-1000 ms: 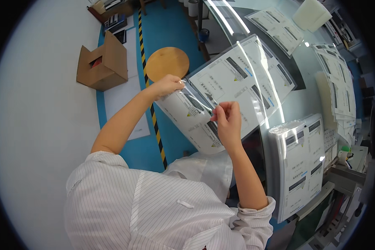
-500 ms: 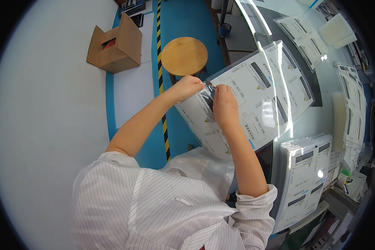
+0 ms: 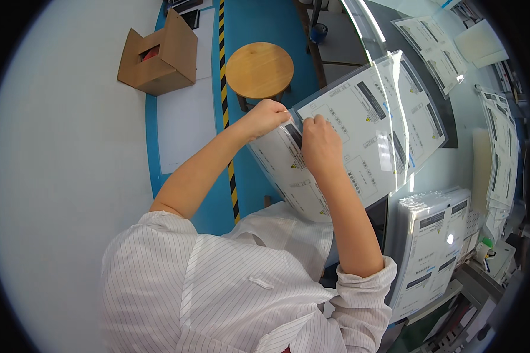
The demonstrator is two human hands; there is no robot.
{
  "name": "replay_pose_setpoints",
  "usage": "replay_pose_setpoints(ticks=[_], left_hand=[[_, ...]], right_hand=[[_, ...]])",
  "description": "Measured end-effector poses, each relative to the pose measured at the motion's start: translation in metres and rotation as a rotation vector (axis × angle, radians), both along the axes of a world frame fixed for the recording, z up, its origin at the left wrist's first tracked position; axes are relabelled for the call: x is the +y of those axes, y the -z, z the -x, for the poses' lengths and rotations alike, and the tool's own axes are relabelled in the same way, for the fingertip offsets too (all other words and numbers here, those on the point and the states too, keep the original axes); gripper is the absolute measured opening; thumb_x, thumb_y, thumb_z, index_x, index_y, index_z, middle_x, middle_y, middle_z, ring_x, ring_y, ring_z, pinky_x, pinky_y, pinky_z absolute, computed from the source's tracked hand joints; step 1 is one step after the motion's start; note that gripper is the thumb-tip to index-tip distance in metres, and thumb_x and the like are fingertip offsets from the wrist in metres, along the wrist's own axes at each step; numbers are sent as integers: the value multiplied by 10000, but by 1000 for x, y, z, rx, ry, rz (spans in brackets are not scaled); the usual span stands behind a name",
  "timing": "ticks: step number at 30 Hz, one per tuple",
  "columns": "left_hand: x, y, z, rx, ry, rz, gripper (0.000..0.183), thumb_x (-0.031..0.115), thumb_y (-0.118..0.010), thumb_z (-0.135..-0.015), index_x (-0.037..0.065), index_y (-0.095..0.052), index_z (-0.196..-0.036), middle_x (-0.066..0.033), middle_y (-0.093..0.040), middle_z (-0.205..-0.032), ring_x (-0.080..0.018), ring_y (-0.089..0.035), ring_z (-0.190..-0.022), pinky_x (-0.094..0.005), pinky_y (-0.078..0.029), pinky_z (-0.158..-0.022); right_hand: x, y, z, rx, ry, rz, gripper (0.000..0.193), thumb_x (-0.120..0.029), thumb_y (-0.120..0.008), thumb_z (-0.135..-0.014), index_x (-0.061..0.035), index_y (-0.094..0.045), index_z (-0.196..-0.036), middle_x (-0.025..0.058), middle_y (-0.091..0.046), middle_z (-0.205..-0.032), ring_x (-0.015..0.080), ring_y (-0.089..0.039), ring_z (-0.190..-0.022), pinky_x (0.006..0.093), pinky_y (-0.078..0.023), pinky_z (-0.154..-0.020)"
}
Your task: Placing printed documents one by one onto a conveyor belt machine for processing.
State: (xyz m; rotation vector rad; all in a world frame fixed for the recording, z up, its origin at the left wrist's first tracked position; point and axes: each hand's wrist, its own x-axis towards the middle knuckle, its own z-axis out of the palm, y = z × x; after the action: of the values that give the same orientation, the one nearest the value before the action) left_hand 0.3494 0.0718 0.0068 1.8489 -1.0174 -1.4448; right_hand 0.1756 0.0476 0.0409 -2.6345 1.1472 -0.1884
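Note:
A large printed sheet with a glossy, clear plastic edge (image 3: pixel 365 112) lies slanted over the table's near edge, its lower left part bent down toward my lap. At its upper left edge, my left hand (image 3: pixel 268 119) is closed, pinching the corner of the bent part. Just to the right, my right hand (image 3: pixel 322 144) is closed with its fingertips at the sheet's edge, and its back hides what they grip. A narrow gap lies between the two hands, where the sheet folds.
A stack of similar glossy printed sheets (image 3: pixel 433 247) stands at the table's right. More printed sheets (image 3: pixel 433 50) lie at the far right. Beyond my hands is a round wooden stool (image 3: pixel 259 69). An open cardboard box (image 3: pixel 179 50) sits at the far left, beside striped floor tape (image 3: pixel 224 100).
My right hand has shifted slightly up and right along the sheet, widening the gap. A dark, shiny piece seen between the hands earlier no longer shows. The view has moved a little.

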Motion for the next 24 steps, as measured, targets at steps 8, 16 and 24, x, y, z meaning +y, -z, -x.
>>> replay_pose_setpoints(ticks=[8,16,24], left_hand=[[9,-6,1,64,-19,56,212,161,-557,-859,14,-697,-919,-87,-679,-850,-150,-643,-739,-286,-510,-688],[6,-35,-9,117,-8,158,226,169,-551,-874,-4,-687,-922,-73,-665,-856,-150,-615,-787,-272,-485,-717],[7,-85,-30,244,81,256,195,169,-558,-923,-2,-648,-949,-8,-619,-890,-98,-558,-850,-223,-426,-779]], right_hand=[[47,-22,104,255,75,-73,48,1,-566,-776,2,-580,-822,140,-570,-872,308,-607,-845,390,-521,-702],[112,-13,205,475,231,-74,61,-19,-581,-792,2,-587,-849,125,-558,-840,298,-606,-812,374,-522,-684],[214,-36,244,-396,1018,-165,138,-129,-445,-987,-16,-516,-1025,109,-509,-620,216,-498,-507,332,-386,-509]])
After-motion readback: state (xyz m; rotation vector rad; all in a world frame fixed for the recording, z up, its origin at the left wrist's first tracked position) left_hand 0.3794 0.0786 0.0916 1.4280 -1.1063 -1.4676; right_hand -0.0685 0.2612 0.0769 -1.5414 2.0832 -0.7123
